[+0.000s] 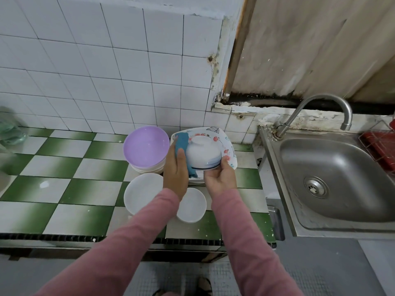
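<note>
A white bowl with a blue rim line is held upside down above the counter. My right hand grips its rim from below on the near side. My left hand holds a teal cloth and presses it against the bowl's left side. Under the bowl lies a square floral plate on top of other plates.
A lilac bowl tops a stack of white ones at the left. Two white bowls sit nearer me on the green-and-white tiled counter. A steel sink with a faucet is at the right, with a red rack beyond.
</note>
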`<state>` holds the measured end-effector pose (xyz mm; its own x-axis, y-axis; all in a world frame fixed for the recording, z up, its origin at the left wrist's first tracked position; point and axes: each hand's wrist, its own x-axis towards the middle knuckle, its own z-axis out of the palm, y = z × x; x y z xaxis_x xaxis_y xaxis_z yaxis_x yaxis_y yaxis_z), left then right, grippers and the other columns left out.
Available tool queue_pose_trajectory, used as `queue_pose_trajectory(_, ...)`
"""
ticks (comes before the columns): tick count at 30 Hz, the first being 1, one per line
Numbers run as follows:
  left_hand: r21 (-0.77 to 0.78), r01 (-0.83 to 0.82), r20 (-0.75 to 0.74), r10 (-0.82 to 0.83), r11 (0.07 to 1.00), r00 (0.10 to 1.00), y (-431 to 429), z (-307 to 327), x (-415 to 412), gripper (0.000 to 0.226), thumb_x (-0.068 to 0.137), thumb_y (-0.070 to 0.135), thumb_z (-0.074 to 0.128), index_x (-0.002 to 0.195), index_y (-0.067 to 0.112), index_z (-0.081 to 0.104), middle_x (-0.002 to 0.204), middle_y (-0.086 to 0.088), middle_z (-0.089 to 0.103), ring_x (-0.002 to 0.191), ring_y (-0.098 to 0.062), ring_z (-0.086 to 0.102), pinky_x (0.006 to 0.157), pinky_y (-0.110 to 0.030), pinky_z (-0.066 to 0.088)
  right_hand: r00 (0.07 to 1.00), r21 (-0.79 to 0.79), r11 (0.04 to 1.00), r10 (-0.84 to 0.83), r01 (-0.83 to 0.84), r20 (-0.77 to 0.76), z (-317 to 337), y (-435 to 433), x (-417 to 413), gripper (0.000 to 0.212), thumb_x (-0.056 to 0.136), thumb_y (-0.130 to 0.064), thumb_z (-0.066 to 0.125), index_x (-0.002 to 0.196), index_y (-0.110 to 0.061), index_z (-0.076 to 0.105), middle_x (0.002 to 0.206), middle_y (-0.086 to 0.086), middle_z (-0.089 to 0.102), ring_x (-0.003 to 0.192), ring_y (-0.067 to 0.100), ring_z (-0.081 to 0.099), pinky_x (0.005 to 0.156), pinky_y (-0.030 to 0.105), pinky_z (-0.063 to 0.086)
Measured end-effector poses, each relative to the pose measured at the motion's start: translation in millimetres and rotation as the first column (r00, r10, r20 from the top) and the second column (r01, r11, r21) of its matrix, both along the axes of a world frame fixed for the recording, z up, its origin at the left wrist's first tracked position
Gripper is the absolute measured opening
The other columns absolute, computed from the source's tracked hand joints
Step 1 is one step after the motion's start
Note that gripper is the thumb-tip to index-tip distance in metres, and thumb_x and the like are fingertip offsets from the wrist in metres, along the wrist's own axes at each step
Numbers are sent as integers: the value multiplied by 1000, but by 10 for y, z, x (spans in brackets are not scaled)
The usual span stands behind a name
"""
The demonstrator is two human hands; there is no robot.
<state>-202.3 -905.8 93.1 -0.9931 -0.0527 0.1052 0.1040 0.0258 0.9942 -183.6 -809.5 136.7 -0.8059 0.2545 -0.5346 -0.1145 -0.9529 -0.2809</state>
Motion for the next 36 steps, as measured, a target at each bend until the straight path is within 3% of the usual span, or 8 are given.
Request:
queue_pose_trajectory(3, -257, 59, -262, -128, 965, 957, -7, -66, 25, 46, 104, 37, 27, 149, 27, 27, 155, 7, 32, 145, -11, 27, 118, -23, 21, 998, 42, 998, 50, -49, -37, 43, -15, -24, 38, 108, -24, 37, 137, -5, 52, 109, 4, 70, 107, 23, 64, 81, 42, 51)
queue_pose_trajectory(7, -521, 50, -407, -300, 852, 863, -40, -83, -46, 50, 103, 32, 29, 151, 19, 28, 155, 10, 25, 150, -13, 14, 122, -26, 11, 993, 211, 972, 115, -107, -28, -34, -37, -39, 41, 107, -28, 41, 140, -6, 49, 126, 17, 65, 103, 25, 67, 78, 36, 60)
queue_pose_trajectory(12, -619, 33, -465, -400, 785, 790, -37, 114, -222, 45, 100, 30, 36, 138, 12, 53, 142, -2, 53, 137, -19, 41, 117, -37, 29, 958, 504, 817, 270, -282, 98, -97, -1, -6, 30, 108, -20, 42, 128, -7, 58, 106, 10, 69, 86, 17, 70, 65, 30, 59)
queue_pose_trajectory(17, -421, 249, 48, -253, 872, 966, -62, 372, -335, 31, 102, 35, 43, 122, 23, 63, 117, 3, 64, 115, -18, 56, 104, -34, 40, 921, 767, 522, 313, -372, 233, -151, 88, 41, 27, 105, -25, 50, 106, -2, 65, 99, 13, 68, 89, 24, 63, 82, 41, 56)
queue_pose_trajectory(22, 24, 266, 442, -249, 964, 861, -134, 398, -340, 25, 100, 39, 44, 93, 29, 66, 93, -3, 66, 87, -20, 60, 86, -33, 48, 943, 625, 714, 310, -314, 120, -236, 297, 57, 26, 103, -15, 48, 115, -3, 68, 111, 9, 72, 99, 23, 69, 79, 33, 59)
queue_pose_trajectory(27, 273, 171, 590, -305, 947, 748, -150, 307, -263, 28, 100, 43, 46, 106, 21, 63, 91, -6, 64, 84, -22, 60, 71, -38, 53, 954, 443, 851, 205, -283, 217, -436, 388, 0, 32, 99, -22, 55, 127, -8, 64, 125, 12, 69, 115, 31, 65, 100, 51, 51)
queue_pose_trajectory(30, 342, 130, 657, -335, 931, 676, -127, 270, -228, 31, 97, 45, 53, 91, 17, 64, 84, -7, 59, 86, -25, 58, 80, -46, 54, 936, 435, 861, 119, -264, 333, -520, 402, -28, 19, 96, -20, 60, 110, -12, 69, 114, 10, 72, 96, 26, 68, 85, 44, 58)
queue_pose_trajectory(36, 519, -9, 693, -415, 855, 590, -77, 333, -189, 31, 100, 39, 48, 114, 15, 62, 91, -10, 69, 84, -27, 64, 69, -43, 51, 965, 476, 843, 178, -250, 192, -539, 357, 29, 53, 90, -56, 61, 121, -12, 62, 118, 9, 70, 109, 28, 66, 89, 45, 56)
